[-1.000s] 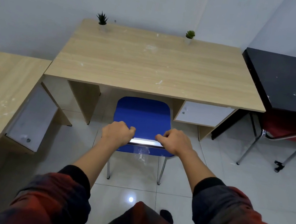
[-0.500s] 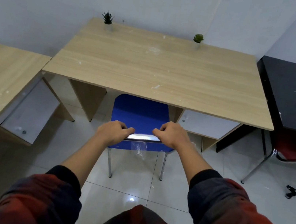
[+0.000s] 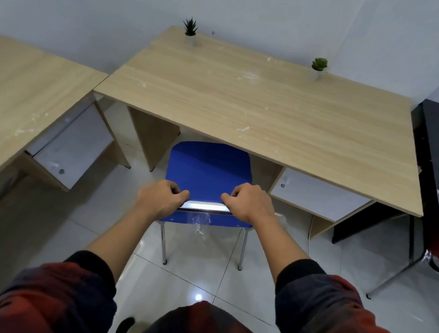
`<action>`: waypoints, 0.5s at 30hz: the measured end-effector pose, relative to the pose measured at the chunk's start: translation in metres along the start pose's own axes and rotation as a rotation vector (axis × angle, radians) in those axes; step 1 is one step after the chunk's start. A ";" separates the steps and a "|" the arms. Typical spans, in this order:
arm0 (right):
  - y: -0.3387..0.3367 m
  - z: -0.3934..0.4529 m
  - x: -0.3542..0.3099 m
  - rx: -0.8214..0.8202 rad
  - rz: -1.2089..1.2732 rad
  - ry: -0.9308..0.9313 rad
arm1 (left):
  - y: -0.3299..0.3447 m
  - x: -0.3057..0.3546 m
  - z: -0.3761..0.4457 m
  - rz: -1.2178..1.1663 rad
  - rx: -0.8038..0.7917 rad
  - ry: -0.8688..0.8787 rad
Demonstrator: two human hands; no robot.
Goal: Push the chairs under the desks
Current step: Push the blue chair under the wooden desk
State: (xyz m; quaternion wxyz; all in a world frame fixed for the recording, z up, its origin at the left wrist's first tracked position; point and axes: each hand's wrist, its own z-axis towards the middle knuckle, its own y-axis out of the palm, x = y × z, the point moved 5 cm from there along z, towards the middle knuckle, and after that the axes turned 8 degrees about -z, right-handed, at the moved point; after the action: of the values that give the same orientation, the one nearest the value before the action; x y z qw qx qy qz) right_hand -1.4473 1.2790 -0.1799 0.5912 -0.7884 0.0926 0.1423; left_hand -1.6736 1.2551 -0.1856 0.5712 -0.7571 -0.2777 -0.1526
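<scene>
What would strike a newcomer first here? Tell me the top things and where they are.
The bright blue chair at centre, its seat partly under the wooden desk. The left hand and right hand each grip its chrome top rail. Two small potted plants stand at the desk's far edge.

Both hands (image 3: 204, 202) on blue chair (image 3: 208, 169)

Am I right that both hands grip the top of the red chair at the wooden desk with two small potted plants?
Not quite: the head view shows the left hand and right hand gripping the blue chair, not red. The wooden desk and two potted plants are right.
</scene>
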 end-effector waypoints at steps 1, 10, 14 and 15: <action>-0.001 0.002 0.000 -0.006 -0.004 -0.004 | -0.001 0.001 0.001 -0.009 0.013 -0.008; -0.005 0.017 0.004 -0.015 0.006 -0.024 | -0.007 0.008 0.011 -0.077 0.119 -0.014; -0.010 0.032 0.005 -0.032 0.022 0.001 | -0.012 0.011 0.023 -0.084 0.142 0.009; -0.013 0.036 0.006 -0.030 0.025 0.025 | -0.013 0.013 0.029 -0.085 0.141 0.015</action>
State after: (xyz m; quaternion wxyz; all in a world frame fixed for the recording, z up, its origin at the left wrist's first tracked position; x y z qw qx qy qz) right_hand -1.4421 1.3177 -0.1799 0.5762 -0.7977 0.1076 0.1413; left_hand -1.6736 1.2881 -0.1772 0.6181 -0.7015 -0.3154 -0.1623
